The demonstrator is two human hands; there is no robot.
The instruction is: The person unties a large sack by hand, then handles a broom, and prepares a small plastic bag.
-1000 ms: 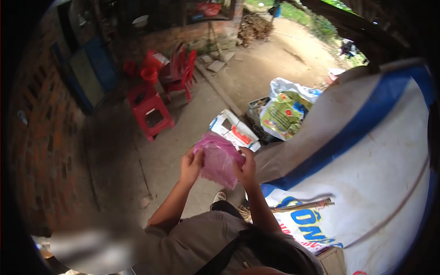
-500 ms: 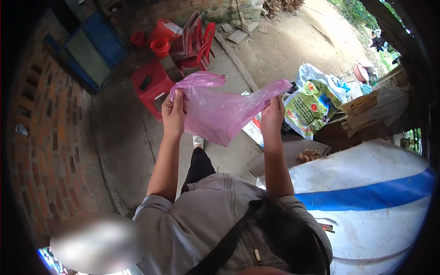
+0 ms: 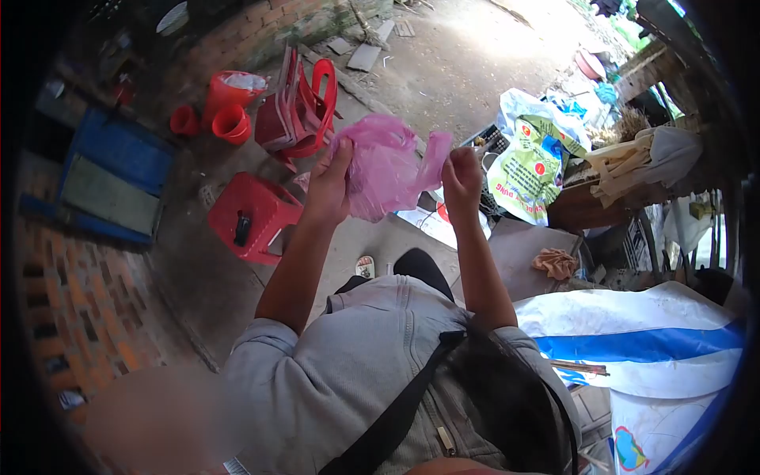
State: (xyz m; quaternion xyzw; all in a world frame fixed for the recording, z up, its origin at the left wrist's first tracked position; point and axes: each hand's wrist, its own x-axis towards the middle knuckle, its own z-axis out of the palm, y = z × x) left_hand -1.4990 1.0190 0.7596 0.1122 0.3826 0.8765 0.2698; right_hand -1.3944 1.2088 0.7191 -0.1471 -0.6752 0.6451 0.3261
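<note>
Up in front of the chest, and there was the pink plastic bag, held in the air between both hands! The left hand had it firmly, thumb laid over the film and fingers closed on the bag's left edge. Across on the other side, the right hand was curled narrow, right up against the strip at the bag's right end; whether those fingers actually pinched the plastic, you could not tell.

The bag hung crumpled and bunched, with a white printed packet lying behind and below it. Over to the right, a green-and-white sack lay draped on a black crate, and nearer the body sat a crumpled brown cloth. Closer in still, a white tarp showed its broad blue stripe, thin sticks lying across it.

Left side now: a red stool stood near the left forearm, a small black object on its seat. Behind it were stacked red chairs, and two red buckets stood beside them. Far left, a brick wall rose below a blue panel. Down below, a sandalled foot poked out onto the floor.
</note>
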